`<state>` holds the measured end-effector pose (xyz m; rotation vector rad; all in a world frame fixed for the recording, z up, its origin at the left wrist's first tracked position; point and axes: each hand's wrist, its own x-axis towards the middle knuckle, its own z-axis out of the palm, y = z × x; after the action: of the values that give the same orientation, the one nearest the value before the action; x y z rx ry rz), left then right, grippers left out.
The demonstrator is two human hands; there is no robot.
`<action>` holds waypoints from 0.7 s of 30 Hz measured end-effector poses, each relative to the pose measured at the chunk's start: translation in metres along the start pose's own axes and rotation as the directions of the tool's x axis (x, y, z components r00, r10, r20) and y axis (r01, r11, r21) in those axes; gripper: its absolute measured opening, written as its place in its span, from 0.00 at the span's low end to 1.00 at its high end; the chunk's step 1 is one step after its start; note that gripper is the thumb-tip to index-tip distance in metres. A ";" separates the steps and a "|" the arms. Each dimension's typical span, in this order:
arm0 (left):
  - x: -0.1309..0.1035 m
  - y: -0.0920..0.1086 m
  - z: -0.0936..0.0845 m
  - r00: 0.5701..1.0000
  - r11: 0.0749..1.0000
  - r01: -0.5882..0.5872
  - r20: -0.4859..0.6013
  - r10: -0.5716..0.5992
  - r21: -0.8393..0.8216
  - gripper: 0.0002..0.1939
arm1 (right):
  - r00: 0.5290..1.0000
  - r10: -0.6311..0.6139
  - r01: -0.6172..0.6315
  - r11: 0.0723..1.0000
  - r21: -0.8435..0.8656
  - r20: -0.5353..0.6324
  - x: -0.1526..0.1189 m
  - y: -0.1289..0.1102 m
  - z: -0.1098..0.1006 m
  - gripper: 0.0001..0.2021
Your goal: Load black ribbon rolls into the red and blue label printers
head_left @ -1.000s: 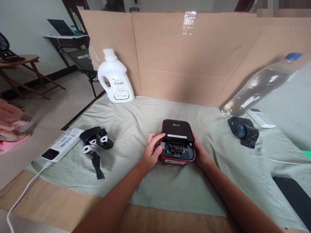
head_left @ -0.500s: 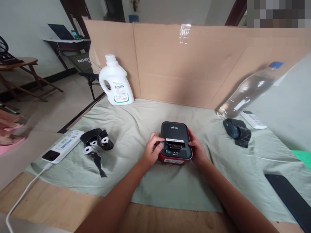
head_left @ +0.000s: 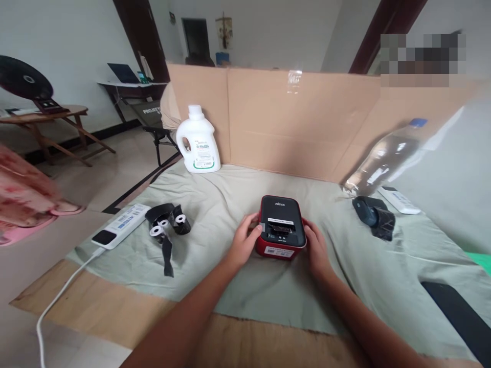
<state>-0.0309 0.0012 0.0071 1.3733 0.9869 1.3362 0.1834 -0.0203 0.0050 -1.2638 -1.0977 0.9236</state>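
In the middle of the cloth stands a red box-shaped device (head_left: 283, 214) with a black top. A slot with dark material in it, a white label strip and small marks show on that top; a white sticker is on its red front side. My left hand (head_left: 245, 236) grips its left side, the thumb on the top edge. Against the right side rests my right hand (head_left: 316, 247), fingers bent along the wall, partly hidden. Left of the device lie several small white-cored rolls of black film (head_left: 169, 225), one with a loose strip hanging toward me.
A white power bank (head_left: 120, 225) with a cable (head_left: 69, 281) lies at left. Behind stand a white detergent jug (head_left: 199, 143), a cardboard screen (head_left: 284, 122) and a leaning plastic bottle (head_left: 387, 158). At right are a black gadget (head_left: 374, 214) and a dark phone (head_left: 460, 317). A person's pink-clad leg (head_left: 26, 184) shows at far left.
The camera view has tilted up and turned slightly left. My right thumb has come off the device's top edge to its side. Both hands stay at the device.
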 end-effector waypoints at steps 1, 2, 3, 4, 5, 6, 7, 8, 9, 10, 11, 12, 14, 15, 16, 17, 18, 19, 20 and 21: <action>-0.002 0.004 0.002 0.999 0.998 0.051 -0.010 -0.052 -0.030 0.21 | 0.999 -0.032 0.032 0.995 -0.092 0.000 -0.009 0.001 -0.004 0.24; -0.003 0.008 0.004 0.996 0.994 0.093 -0.007 -0.094 -0.059 0.21 | 0.996 -0.077 0.084 0.983 -0.163 0.048 -0.018 0.003 -0.009 0.24; -0.004 0.011 0.006 0.992 0.989 0.124 0.012 -0.123 -0.078 0.22 | 0.986 -0.125 0.148 0.963 -0.224 0.111 -0.027 0.006 -0.012 0.26; -0.004 0.014 0.006 0.989 0.987 0.143 0.046 -0.140 -0.078 0.23 | 0.969 -0.176 0.219 0.936 -0.276 0.170 -0.034 0.008 -0.013 0.29; -0.003 0.018 0.005 0.986 0.987 0.150 0.085 -0.145 -0.056 0.24 | 0.952 -0.224 0.284 0.903 -0.323 0.209 -0.039 0.010 -0.012 0.31; -0.002 0.021 0.002 0.982 0.989 0.148 0.122 -0.145 -0.017 0.24 | 0.937 -0.268 0.336 0.867 -0.368 0.223 -0.042 0.011 -0.009 0.33; 0.001 0.025 -0.003 0.979 0.990 0.140 0.147 -0.142 0.028 0.25 | 0.924 -0.310 0.377 0.834 -0.404 0.222 -0.042 0.010 -0.003 0.33; 0.005 0.029 -0.011 0.979 0.989 0.129 0.152 -0.139 0.073 0.25 | 0.912 -0.349 0.410 0.808 -0.423 0.216 -0.039 0.008 0.006 0.32; 0.012 0.035 -0.021 0.982 0.987 0.119 0.136 -0.134 0.110 0.25 | 0.899 -0.382 0.439 0.792 -0.424 0.216 -0.033 0.005 0.018 0.30; 0.020 0.041 -0.034 0.986 0.984 0.114 0.106 -0.129 0.136 0.25 | 0.884 -0.411 0.467 0.783 -0.410 0.223 -0.024 0.000 0.033 0.29; 0.030 0.048 -0.048 0.989 0.982 0.115 0.070 -0.127 0.150 0.25 | 0.869 -0.436 0.495 0.780 -0.383 0.235 -0.013 -0.007 0.051 0.29; 0.041 0.055 -0.064 0.992 0.981 0.119 0.032 -0.126 0.156 0.25 | 0.855 -0.458 0.518 0.779 -0.352 0.246 -0.001 -0.013 0.071 0.28; 0.068 0.067 -0.098 0.991 0.979 0.136 -0.033 -0.132 0.151 0.24 | 0.831 -0.486 0.552 0.783 -0.286 0.272 0.027 -0.025 0.116 0.29; 0.082 0.071 -0.115 0.988 0.979 0.149 -0.065 -0.141 0.143 0.24 | 0.824 -0.489 0.558 0.788 -0.260 0.285 0.041 -0.029 0.140 0.29; 0.095 0.073 -0.132 0.982 0.976 0.170 -0.110 -0.156 0.135 0.23 | 0.815 -0.493 0.564 0.794 -0.227 0.303 0.055 -0.030 0.164 0.31; 0.109 0.073 -0.148 0.971 0.972 0.197 -0.165 -0.175 0.129 0.23 | 0.807 -0.501 0.570 0.799 -0.191 0.313 0.069 -0.029 0.187 0.32; 0.121 0.071 -0.163 0.957 0.967 0.225 -0.215 -0.196 0.122 0.22 | 0.808 -0.497 0.563 0.811 -0.162 0.317 0.081 -0.025 0.210 0.34; 0.132 0.066 -0.176 0.942 0.961 0.251 -0.259 -0.215 0.114 0.21 | 0.811 -0.490 0.551 0.824 -0.134 0.319 0.092 -0.019 0.231 0.35; 0.142 0.060 -0.189 0.928 0.957 0.272 -0.292 -0.231 0.106 0.19 | 0.818 -0.477 0.533 0.839 -0.112 0.322 0.102 -0.012 0.250 0.36; 0.151 0.054 -0.200 0.918 0.953 0.286 -0.312 -0.243 0.097 0.18 | 0.827 -0.462 0.514 0.853 -0.096 0.322 0.110 -0.004 0.267 0.37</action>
<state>-0.2220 0.1539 0.0854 1.1071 1.4418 1.3068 -0.0475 0.1525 0.0152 -0.9243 -1.6771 0.6298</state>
